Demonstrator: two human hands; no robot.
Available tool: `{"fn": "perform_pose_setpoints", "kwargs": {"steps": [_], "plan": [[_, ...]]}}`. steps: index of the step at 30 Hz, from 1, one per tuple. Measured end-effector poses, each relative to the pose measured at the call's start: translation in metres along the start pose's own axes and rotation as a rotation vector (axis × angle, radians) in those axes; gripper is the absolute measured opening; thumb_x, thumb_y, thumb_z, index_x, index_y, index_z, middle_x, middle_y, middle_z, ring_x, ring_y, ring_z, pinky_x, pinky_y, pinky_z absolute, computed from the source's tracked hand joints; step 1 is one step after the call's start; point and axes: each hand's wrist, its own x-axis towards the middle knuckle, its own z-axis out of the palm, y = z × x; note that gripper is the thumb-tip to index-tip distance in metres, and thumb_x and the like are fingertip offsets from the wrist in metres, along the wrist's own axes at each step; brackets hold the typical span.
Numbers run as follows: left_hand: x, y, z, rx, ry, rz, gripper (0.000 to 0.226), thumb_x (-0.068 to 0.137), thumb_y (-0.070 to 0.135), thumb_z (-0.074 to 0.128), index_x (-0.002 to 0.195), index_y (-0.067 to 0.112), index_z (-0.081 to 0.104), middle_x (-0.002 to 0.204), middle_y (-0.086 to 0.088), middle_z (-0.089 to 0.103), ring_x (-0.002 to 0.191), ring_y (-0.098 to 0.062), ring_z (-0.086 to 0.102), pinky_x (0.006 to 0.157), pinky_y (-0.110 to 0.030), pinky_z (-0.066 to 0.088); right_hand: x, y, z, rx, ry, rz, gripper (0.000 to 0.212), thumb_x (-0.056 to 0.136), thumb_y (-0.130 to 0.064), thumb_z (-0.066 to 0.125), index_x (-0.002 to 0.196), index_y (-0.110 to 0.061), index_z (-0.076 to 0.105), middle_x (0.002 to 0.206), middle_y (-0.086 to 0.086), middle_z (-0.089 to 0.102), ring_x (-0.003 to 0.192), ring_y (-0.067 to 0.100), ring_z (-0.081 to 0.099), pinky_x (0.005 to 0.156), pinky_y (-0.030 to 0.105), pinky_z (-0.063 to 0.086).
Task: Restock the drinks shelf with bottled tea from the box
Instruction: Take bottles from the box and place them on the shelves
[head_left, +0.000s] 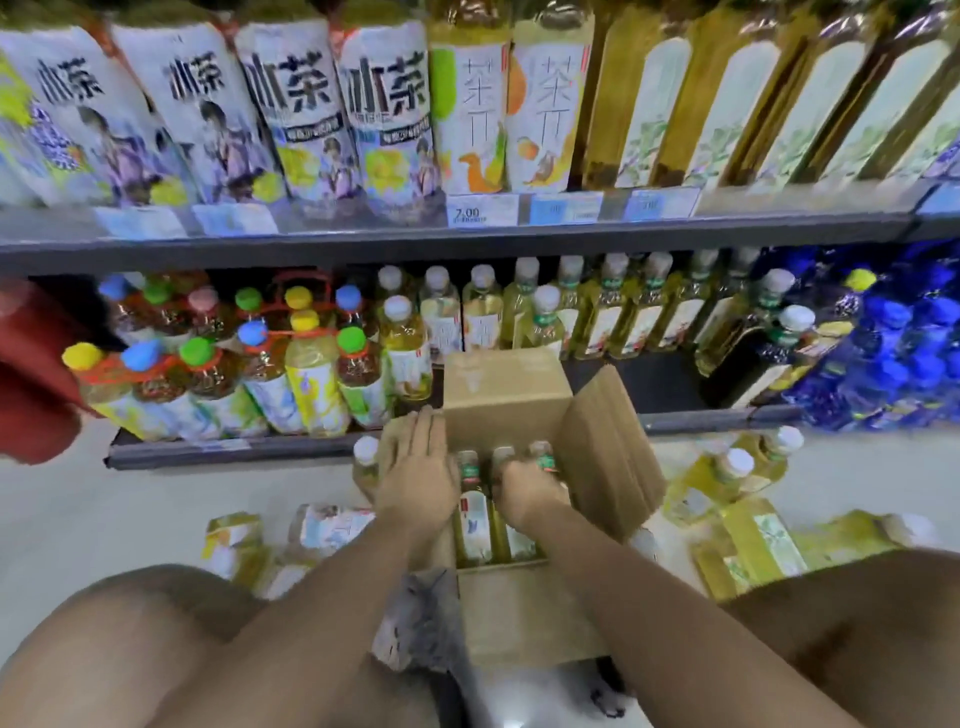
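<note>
Nearest the camera, the person's bare knees frame a cardboard box (519, 613) that stands on the pale floor (78, 519), its top open. Three bottles of tea (474, 514) lie side by side inside it. Their long axes run away from the person, bases toward the near wall and caps pointing at the shelving.

The right hand (524, 488) reaches into the box, its grip clenched over the necks of the middle and right bottles; which of the two it actually holds cannot be told. The left hand (415, 478) lies flat on the left flap of the box, fingers straight and together, grasping nothing. Just beyond its fingers a white-capped bottle (366, 452) shows beside the box.

The right flap (608, 452) of the box stands tilted outward, and the far flap (504, 384) rises upright against the shelf front. Loose bottles (332, 525) lie on the floor to the left of the box, and more of them (727, 478) lie in a heap to the right, pointing various ways.

Behind the box, the lower shelf (234, 452) carries upright bottles: coloured caps on the left, rows of white-capped yellow tea (602, 312) in the middle, and blue packs (893, 353) on the right. A gap in the front row sits right behind the box. The upper shelf (311, 244) holds taller bottles and a price tag (480, 210) reading 7.00.
</note>
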Motion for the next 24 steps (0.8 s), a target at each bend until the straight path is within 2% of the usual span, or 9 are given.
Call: {"fn": "perform_pose_setpoints", "kwargs": {"steps": [5, 11, 14, 18, 21, 24], "plan": [[-0.001, -0.005, 0.019, -0.121, 0.025, -0.042, 0.059, 0.104, 0.036, 0.023, 0.16, 0.023, 0.009, 0.166, 0.008, 0.009, 0.153, -0.011, 0.002, 0.121, -0.041, 0.008, 0.037, -0.013, 0.028, -0.029, -0.078, -0.002, 0.023, 0.093, -0.02, 0.052, 0.113, -0.017, 0.063, 0.114, 0.011, 0.063, 0.104, 0.032, 0.062, 0.089, 0.04, 0.051], [0.001, -0.008, 0.035, -0.108, 0.028, -0.056, 0.063, 0.099, 0.041, 0.009, 0.16, 0.022, 0.009, 0.165, 0.007, 0.014, 0.153, -0.013, 0.008, 0.121, -0.045, 0.014, 0.075, -0.02, 0.051, -0.01, -0.116, 0.052, 0.021, 0.095, -0.013, 0.051, 0.112, -0.01, 0.063, 0.115, 0.013, 0.067, 0.106, 0.03, 0.064, 0.087, 0.039, 0.051], [0.003, -0.007, 0.036, -0.119, 0.032, -0.061, 0.065, 0.098, 0.041, 0.009, 0.16, 0.021, 0.011, 0.165, 0.007, 0.017, 0.152, -0.013, 0.012, 0.12, -0.045, 0.022, 0.08, -0.028, 0.048, 0.027, -0.106, 0.084, 0.027, 0.098, -0.016, 0.048, 0.123, -0.008, 0.052, 0.123, 0.015, 0.06, 0.115, 0.034, 0.059, 0.093, 0.045, 0.048], [0.003, -0.007, 0.038, -0.111, 0.033, -0.067, 0.063, 0.099, 0.039, 0.013, 0.159, 0.019, 0.016, 0.164, 0.005, 0.021, 0.151, -0.014, 0.018, 0.117, -0.046, 0.026, 0.093, -0.035, 0.053, 0.192, -0.076, 0.223, 0.036, 0.101, -0.023, 0.041, 0.129, 0.001, 0.041, 0.128, 0.019, 0.058, 0.119, 0.036, 0.057, 0.097, 0.044, 0.044], [0.003, -0.006, 0.038, -0.119, 0.029, -0.062, 0.063, 0.099, 0.038, 0.013, 0.159, 0.019, 0.015, 0.164, 0.004, 0.022, 0.151, -0.015, 0.019, 0.117, -0.047, 0.028, 0.098, -0.035, 0.049, 0.347, -0.094, 0.3, 0.039, 0.097, -0.032, 0.049, 0.123, -0.003, 0.052, 0.122, 0.015, 0.062, 0.115, 0.032, 0.059, 0.099, 0.042, 0.045], [0.002, -0.007, 0.039, -0.118, 0.031, -0.051, 0.063, 0.099, 0.039, 0.013, 0.159, 0.019, 0.014, 0.164, 0.004, 0.021, 0.151, -0.015, 0.018, 0.118, -0.046, 0.028, 0.095, -0.026, 0.038, 0.472, -0.13, 0.289, 0.036, 0.088, -0.035, 0.064, 0.112, -0.008, 0.063, 0.104, 0.006, 0.064, 0.106, 0.028, 0.06, 0.088, 0.028, 0.044]]}}
